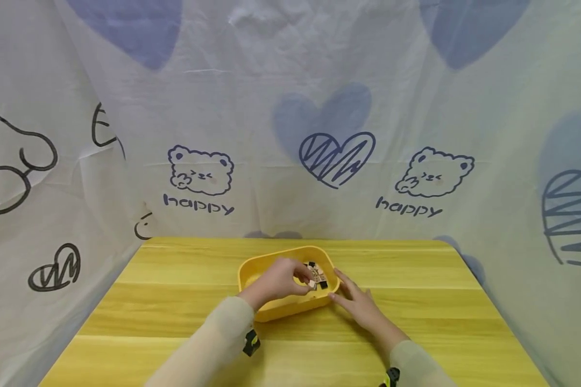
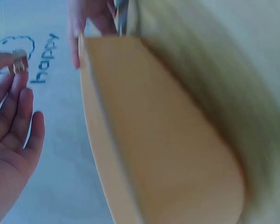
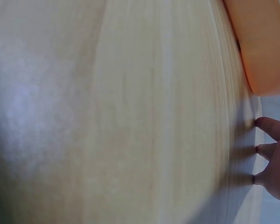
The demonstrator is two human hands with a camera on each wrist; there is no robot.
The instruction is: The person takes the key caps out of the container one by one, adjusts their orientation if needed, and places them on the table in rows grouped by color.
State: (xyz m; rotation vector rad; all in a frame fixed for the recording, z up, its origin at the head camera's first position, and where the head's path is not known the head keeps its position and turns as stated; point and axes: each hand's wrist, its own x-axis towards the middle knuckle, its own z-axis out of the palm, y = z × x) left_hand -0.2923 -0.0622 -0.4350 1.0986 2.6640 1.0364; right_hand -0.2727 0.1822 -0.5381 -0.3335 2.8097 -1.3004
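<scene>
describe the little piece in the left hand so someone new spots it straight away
On the wood-patterned table sits a yellow tray. Over it, the left hand pinches a small pale piece. It alone is held up; the other pieces lie in the tray's right end.

1 pale block [image 2: 20,64] over yellow bin [image 1: 290,310] of pieces [image 1: 319,275]

The tabletop [image 3: 130,112] shows pale glare in the right wrist view and blurs in the left.
</scene>
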